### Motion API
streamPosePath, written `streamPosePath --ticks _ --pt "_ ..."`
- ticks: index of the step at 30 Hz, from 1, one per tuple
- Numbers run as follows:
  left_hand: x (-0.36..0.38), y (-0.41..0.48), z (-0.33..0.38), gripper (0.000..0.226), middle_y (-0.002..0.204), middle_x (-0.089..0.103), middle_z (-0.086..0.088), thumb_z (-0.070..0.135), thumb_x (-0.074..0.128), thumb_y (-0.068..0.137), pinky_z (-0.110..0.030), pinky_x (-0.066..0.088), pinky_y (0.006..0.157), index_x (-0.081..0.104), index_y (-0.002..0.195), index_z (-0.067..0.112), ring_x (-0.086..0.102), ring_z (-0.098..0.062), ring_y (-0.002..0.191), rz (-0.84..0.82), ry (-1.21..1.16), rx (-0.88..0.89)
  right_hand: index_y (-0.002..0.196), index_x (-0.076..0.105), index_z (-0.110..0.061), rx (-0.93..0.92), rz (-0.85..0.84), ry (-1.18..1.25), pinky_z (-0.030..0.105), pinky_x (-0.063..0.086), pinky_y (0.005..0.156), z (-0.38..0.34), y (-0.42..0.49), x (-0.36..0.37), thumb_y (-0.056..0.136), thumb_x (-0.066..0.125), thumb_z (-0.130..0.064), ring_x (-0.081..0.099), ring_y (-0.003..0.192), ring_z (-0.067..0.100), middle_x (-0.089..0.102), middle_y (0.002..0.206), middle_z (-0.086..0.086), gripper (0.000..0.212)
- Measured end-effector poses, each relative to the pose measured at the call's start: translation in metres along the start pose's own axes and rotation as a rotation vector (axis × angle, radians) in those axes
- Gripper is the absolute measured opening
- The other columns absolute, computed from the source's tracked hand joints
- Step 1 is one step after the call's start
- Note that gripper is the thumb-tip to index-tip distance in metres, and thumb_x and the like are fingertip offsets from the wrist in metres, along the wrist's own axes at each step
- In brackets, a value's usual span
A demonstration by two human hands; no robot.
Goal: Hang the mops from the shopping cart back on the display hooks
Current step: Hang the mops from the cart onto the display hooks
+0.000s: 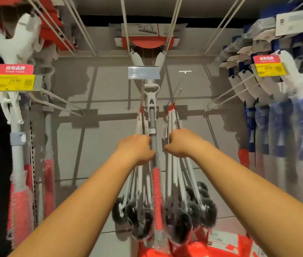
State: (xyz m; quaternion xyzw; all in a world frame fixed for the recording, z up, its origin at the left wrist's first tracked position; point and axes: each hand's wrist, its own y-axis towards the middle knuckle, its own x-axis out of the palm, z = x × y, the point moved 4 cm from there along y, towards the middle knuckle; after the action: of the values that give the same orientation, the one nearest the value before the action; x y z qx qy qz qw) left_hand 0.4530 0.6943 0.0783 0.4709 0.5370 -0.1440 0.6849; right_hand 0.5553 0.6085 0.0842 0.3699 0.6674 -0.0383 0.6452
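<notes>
A grey-poled mop with red wrapped grip [153, 139] hanging centre of the display wall, top end blurred behind a clear plastic label holder [144, 72], left hand [136, 149] curled round its pole, fingertips hidden, right hand [181, 143] fisted among white-handled black brushes [191, 208], grasp unclear, both forearms outstretched

left red tag [15, 68]: 自有品牌 | yellow price label [14, 82]: 39.90 | right red tag [266, 59]: 自有品牌

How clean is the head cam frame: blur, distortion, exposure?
Head view: wide-angle bowing, overhead rails splay outward; edges smeared, blue mops at right and yellow price tag at left soft; far left falls to black; hard shadows on the back panel; centre sharper, left hand and right hand either side of the grey mop pole read clearly.
</notes>
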Motion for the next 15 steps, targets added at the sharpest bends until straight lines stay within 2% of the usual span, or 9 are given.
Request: streamPosePath --ticks 1,4,7,10,13,15 --pt "0.002 -0.016 0.005 0.036 0.121 0.061 -0.004 0.038 0.05 0.092 -0.034 0.045 0.082 0.057 0.124 0.023 0.057 -0.027 0.108 -0.016 -0.006 -0.014 0.071 0.045 -0.015 -0.011 -0.004 0.004 0.03 0.04 0.061 0.002 -0.019 0.0 0.089 0.051 -0.026 0.051 0.076 0.025 0.049 0.075 0.002 0.021" --pt "0.01 -0.066 0.021 0.04 0.126 0.06 -0.004 0.04 0.049 0.093 -0.036 0.046 0.086 0.055 0.129 0.023 0.056 -0.026 0.112 -0.05 -0.017 -0.066 0.082 0.052 -0.015 -0.038 -0.051 0.001 0.031 0.042 0.065 0.01 -0.075 0.007 0.092 0.049 -0.032 0.054 0.077 0.024 0.054 0.08 0.001 0.02" --pt "0.014 -0.116 0.04 0.039 0.125 0.061 -0.003 0.041 0.049 0.093 -0.035 0.045 0.085 0.055 0.127 0.023 0.056 -0.026 0.113 -0.071 -0.009 -0.108 0.078 0.053 -0.017 -0.057 -0.09 -0.002 0.031 0.045 0.065 0.023 -0.122 0.015 0.091 0.05 -0.034 0.056 0.074 0.021 0.056 0.076 0.0 0.022" --pt "0.015 -0.161 0.059 0.04 0.125 0.061 -0.003 0.041 0.05 0.093 -0.036 0.045 0.086 0.055 0.128 0.025 0.056 -0.027 0.114 -0.099 -0.002 -0.115 0.084 0.058 -0.016 -0.033 -0.116 -0.003 0.03 0.042 0.063 0.034 -0.165 0.016 0.091 0.051 -0.034 0.053 0.069 0.019 0.054 0.075 -0.001 0.021" --pt "0.015 -0.197 0.073 0.037 0.122 0.063 -0.003 0.044 0.052 0.091 -0.035 0.046 0.084 0.058 0.123 0.026 0.058 -0.027 0.11 -0.136 -0.014 -0.106 0.089 0.058 -0.016 0.008 -0.143 0.008 0.035 0.047 0.072 0.041 -0.201 0.016 0.09 0.051 -0.037 0.055 0.078 0.024 0.055 0.08 0.001 0.023" --pt "0.013 -0.215 0.08 0.039 0.121 0.063 -0.003 0.045 0.052 0.09 -0.036 0.046 0.084 0.058 0.123 0.025 0.058 -0.028 0.11 -0.128 -0.022 -0.101 0.094 0.06 -0.015 0.03 -0.13 0.032 0.034 0.045 0.074 0.04 -0.222 0.014 0.09 0.051 -0.039 0.055 0.084 0.027 0.058 0.088 0.004 0.025"
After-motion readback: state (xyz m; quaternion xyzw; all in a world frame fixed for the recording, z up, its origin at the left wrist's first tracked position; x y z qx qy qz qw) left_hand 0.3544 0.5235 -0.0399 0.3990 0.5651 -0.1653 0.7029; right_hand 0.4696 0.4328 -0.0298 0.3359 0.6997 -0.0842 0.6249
